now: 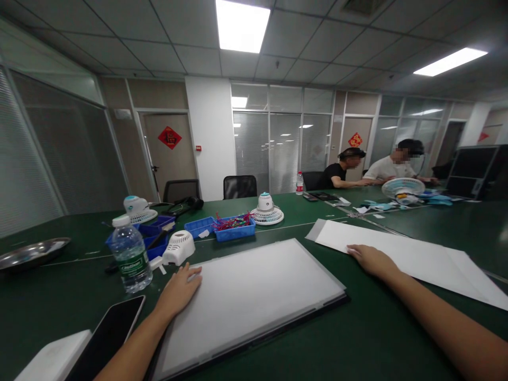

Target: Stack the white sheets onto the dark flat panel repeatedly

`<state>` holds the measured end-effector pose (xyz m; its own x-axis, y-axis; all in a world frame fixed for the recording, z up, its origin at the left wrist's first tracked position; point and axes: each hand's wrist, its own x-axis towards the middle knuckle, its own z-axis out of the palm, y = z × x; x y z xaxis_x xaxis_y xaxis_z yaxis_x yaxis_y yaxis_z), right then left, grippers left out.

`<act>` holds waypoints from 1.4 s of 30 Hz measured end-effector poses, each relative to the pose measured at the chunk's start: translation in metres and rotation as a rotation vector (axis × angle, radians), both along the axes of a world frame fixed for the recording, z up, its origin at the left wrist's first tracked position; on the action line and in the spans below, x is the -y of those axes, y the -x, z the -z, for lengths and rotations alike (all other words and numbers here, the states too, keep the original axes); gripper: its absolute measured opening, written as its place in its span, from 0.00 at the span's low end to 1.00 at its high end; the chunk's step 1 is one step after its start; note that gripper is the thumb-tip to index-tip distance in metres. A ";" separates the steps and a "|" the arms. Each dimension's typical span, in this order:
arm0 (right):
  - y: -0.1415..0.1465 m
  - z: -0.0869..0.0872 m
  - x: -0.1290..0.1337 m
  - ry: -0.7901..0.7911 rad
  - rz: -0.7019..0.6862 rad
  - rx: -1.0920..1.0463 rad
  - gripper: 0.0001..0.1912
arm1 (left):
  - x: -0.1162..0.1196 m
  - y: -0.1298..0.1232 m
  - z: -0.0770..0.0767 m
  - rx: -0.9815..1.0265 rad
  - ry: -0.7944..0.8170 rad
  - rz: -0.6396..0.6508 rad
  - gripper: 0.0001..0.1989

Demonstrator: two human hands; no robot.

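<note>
A stack of thin, whitish rectangular sheets [254,296] with a dark layer underneath lies flat on the green table in front of me. My left hand [180,288] rests on its left edge, fingers stretched out and lying flat. To the right, a long white sheet [397,248] lies at an angle, with a greyish strip showing at its left end. My right hand [373,260] lies over the near edge of that sheet, fingers extended with the tips on it. The undersides of both hands are hidden.
Left of the stack are a water bottle [130,259], a phone [109,336] and a white plastic housing [179,247]. Behind stand a blue tray of wires [235,228] and a white fan part [267,210]. Two people [391,166] sit at the far right near a fan [402,189].
</note>
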<state>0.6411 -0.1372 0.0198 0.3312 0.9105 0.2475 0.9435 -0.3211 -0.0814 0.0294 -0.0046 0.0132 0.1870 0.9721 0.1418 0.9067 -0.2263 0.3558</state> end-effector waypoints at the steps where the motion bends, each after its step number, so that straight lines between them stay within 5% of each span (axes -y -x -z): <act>1: 0.005 -0.002 0.000 -0.014 0.027 0.010 0.25 | 0.000 0.000 0.000 -0.002 -0.008 0.004 0.28; 5: 0.034 -0.015 0.002 -0.125 0.082 0.072 0.27 | -0.002 0.003 0.005 -0.003 -0.029 -0.011 0.27; 8: 0.071 -0.023 0.006 -0.206 -0.005 0.116 0.25 | -0.007 0.006 0.010 0.018 -0.034 -0.011 0.29; 12: 0.142 -0.021 0.015 -0.274 -0.445 0.141 0.21 | -0.010 0.010 0.013 0.048 -0.038 -0.021 0.32; 16: 0.212 -0.019 0.031 -0.134 -0.842 0.096 0.17 | -0.009 0.010 0.011 0.092 -0.029 -0.044 0.29; 23: 0.252 -0.033 0.060 0.139 -1.100 -0.151 0.23 | -0.004 0.007 0.007 0.094 -0.034 -0.044 0.34; 28: 0.222 -0.022 0.040 0.064 -1.046 -0.276 0.26 | -0.007 0.006 0.011 -0.016 -0.038 -0.007 0.35; 32: 0.135 -0.009 0.000 -0.200 -0.594 -0.162 0.26 | -0.013 0.008 0.016 -0.036 -0.024 0.011 0.30; 36: 0.029 0.002 -0.014 -0.087 -0.035 0.030 0.36 | -0.015 0.011 0.017 -0.025 -0.014 0.012 0.32; 39: -0.013 0.009 -0.007 0.001 0.053 -0.018 0.36 | -0.015 0.013 0.018 -0.022 -0.010 0.017 0.32; 42: -0.016 0.012 -0.002 0.026 0.031 -0.024 0.31 | -0.017 0.015 0.020 -0.038 -0.009 0.037 0.32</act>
